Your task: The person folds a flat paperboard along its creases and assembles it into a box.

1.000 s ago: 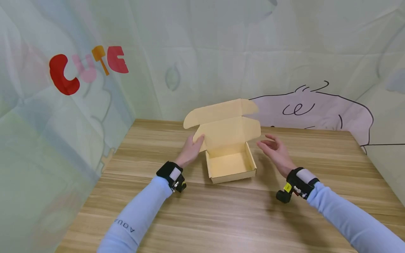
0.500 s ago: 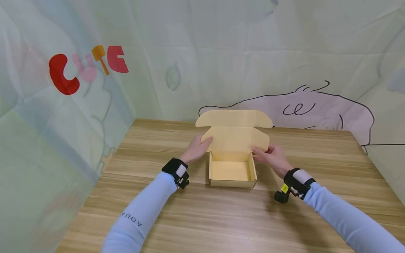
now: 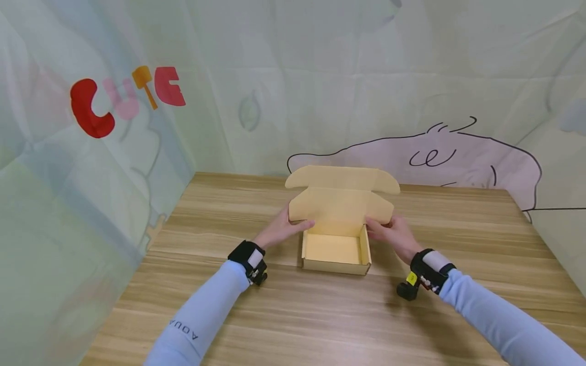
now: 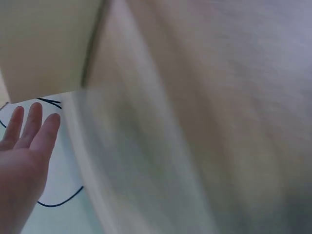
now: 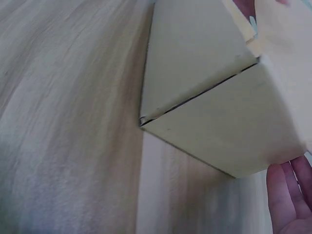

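- Head view: a pale-tan rectangular cardboard box (image 3: 335, 266) stood on the brown wood-grain tabletop (image 3: 320, 315), its lid (image 3: 341, 203) raised.
- The left hand (image 3: 284, 229) lay at the lid's left side, fingers (image 4: 45, 134) straight, thumb apart.
- The right hand (image 3: 397, 235) pinched the lid's lower right corner with its fingers.

box (image 3: 336, 267) on table (image 3: 348, 315) | lid (image 3: 341, 201) at box's rear | backdrop (image 3: 320, 91) behind table
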`<state>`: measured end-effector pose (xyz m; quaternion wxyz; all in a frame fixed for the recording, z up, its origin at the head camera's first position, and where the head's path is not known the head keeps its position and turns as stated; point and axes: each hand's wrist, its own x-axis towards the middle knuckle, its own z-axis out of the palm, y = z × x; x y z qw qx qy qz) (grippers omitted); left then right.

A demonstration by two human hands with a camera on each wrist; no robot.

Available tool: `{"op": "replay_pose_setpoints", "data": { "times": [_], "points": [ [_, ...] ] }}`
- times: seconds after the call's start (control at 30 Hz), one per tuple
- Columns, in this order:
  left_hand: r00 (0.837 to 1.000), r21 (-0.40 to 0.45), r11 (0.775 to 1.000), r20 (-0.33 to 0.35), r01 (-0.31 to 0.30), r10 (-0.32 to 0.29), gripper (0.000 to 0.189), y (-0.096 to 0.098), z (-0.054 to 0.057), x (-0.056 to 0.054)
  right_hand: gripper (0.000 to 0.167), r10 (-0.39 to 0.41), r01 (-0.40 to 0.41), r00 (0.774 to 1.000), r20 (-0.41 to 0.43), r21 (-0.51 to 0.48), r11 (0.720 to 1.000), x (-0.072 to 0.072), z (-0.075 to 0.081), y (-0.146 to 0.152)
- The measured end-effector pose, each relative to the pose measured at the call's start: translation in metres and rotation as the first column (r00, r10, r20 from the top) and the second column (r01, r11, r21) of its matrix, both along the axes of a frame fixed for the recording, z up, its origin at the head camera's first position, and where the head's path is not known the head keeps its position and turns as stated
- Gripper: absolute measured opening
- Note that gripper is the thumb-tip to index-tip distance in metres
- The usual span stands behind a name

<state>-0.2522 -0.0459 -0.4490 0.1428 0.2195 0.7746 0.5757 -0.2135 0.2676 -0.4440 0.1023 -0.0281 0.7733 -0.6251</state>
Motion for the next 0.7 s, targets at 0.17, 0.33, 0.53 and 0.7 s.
{"op": "replay_pose_setpoints", "data": {
  "times": [0.17,0.33,0.53,0.7],
  "points": [
    [0.986,0.029,0.989,0.075,0.148,-0.150,0.110,-0.010,-0.009,0.013,0.057,0.063,-0.062,0.998,0.000,0.117,0.991,0.003,-0.006,0.000],
    [0.971,-0.050,0.982,0.168,0.180,-0.169,0.117,-0.010,-0.012,0.024,0.070,0.145,-0.148,0.989,0.036,0.167,0.975,0.006,-0.010,0.002],
    [0.975,-0.074,0.984,0.169,0.161,-0.147,0.118,-0.005,-0.015,0.029,0.075,0.200,-0.199,0.980,0.014,0.173,0.964,0.008,-0.015,0.004],
    [0.980,-0.074,0.989,0.158,0.131,-0.118,0.109,-0.003,-0.017,0.028,0.073,0.188,-0.183,0.982,-0.019,0.165,0.969,0.009,-0.017,0.002]
  ]
}}
